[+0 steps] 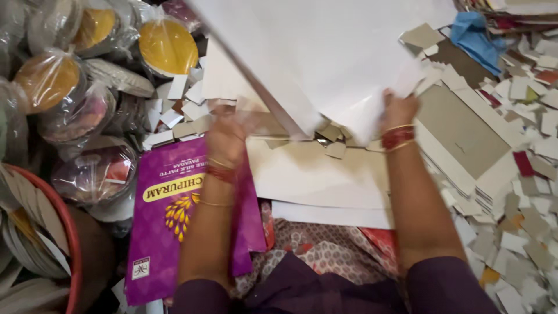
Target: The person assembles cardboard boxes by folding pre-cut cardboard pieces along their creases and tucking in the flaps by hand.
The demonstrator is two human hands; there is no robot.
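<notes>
A big stack of white sheets point(343, 52) is lifted and tilted in front of me, filling the upper middle of the head view. My left hand point(225, 136), blurred, grips its lower left edge. My right hand point(397, 110) holds its lower right edge, with red and gold bangles on the wrist. Below the lifted stack, more white sheets point(319, 180) lie flat over my lap. A purple printed flat box point(168, 215) lies under my left forearm.
Plastic-wrapped round yellow and orange discs point(168, 46) are piled at the upper left. A red-rimmed basket point(70, 244) holding round pieces sits at the lower left. Grey board sheets point(459, 134) and several card scraps point(523, 232) cover the right. A blue cloth point(474, 35) lies at the top right.
</notes>
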